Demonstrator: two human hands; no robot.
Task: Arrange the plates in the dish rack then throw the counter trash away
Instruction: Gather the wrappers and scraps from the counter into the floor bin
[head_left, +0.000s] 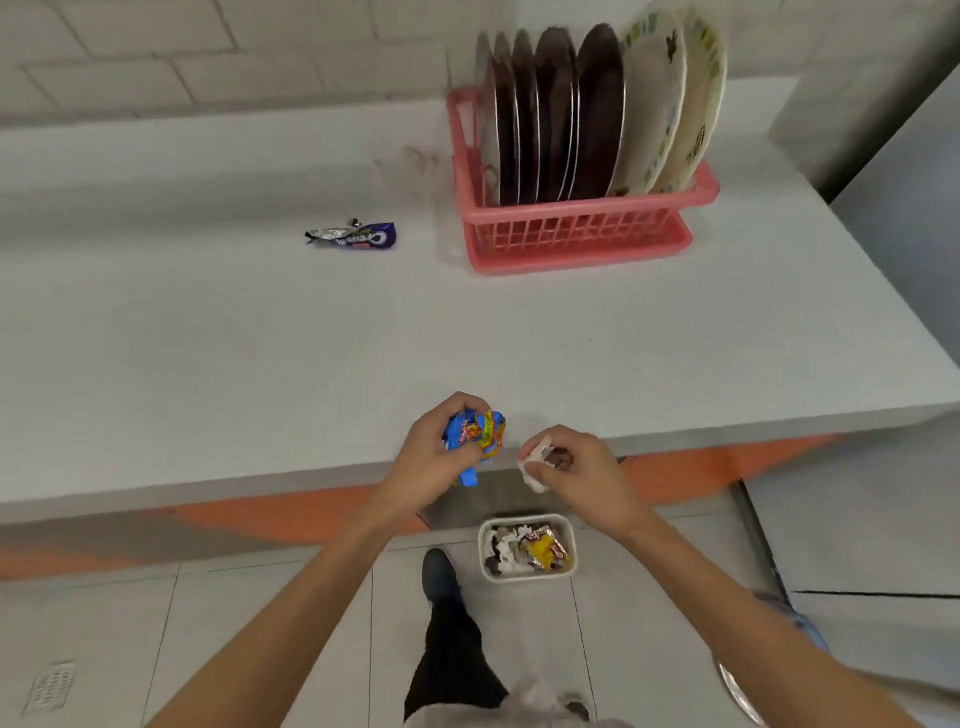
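Note:
Several plates (597, 114), dark metal ones and two patterned white ones, stand upright in the pink dish rack (571, 234) at the back right of the counter. My left hand (436, 457) is shut on a crumpled blue and orange snack wrapper (480, 434) at the counter's front edge. Close beside it, my right hand (576, 467) grips a crumpled white tissue (535, 462). A purple biscuit wrapper (353, 236) lies alone on the counter, left of the rack. Below my hands, a small bin (527, 519) on the floor holds several wrappers and tissues.
The white counter (260, 338) runs left to right with a tiled wall behind it. My leg and dark shoe (439, 571) stand on the tiled floor just left of the bin. A floor drain (49, 686) is at the lower left.

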